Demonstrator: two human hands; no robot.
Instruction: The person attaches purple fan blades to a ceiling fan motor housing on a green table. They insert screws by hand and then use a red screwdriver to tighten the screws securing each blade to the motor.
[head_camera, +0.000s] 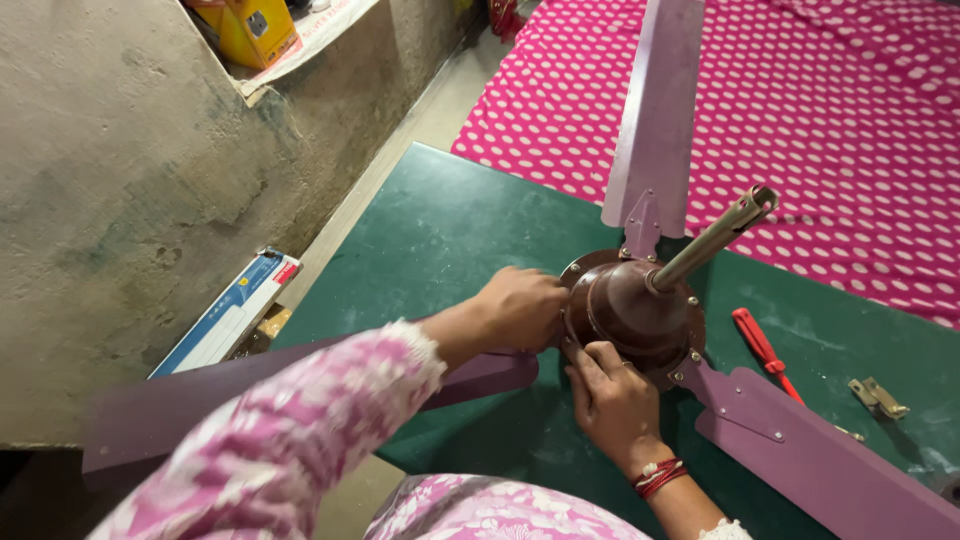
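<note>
— Where does the ceiling fan (640, 305) sit, and why that way up?

— It lies on the green tabletop (450, 230) with its brown motor housing at the centre and the down rod (712, 238) slanting up toward 1 o'clock. That seems to leave the blade brackets around the housing rim open to the fingers

— And the hands?

— The left hand (520, 308) is curled closed against the housing rim at 9 o'clock, right where the near-left blade (300, 390) meets it; what its fingertips pinch I cannot tell. The right hand (612, 398) presses at 6 o'clock, fingers bent onto the lower rim, holding no tool, as if steadying the motor

— The other blades?

— One purple blade (655, 110) runs to 12 o'clock over the pink dotted cloth (850, 120), another (820, 450) to 4 o'clock

— Anything set aside?

— A red-handled screwdriver (760, 345) lies at 3 o'clock, just beside the housing, within easy reach. A small brass bracket (880, 397) rests farther out

— Any containers?

— A yellow box (255, 30) on the wall ledge at 10 o'clock and a long blue-and-white carton (230, 312) leaning below it; both look closed, contents hidden
</note>
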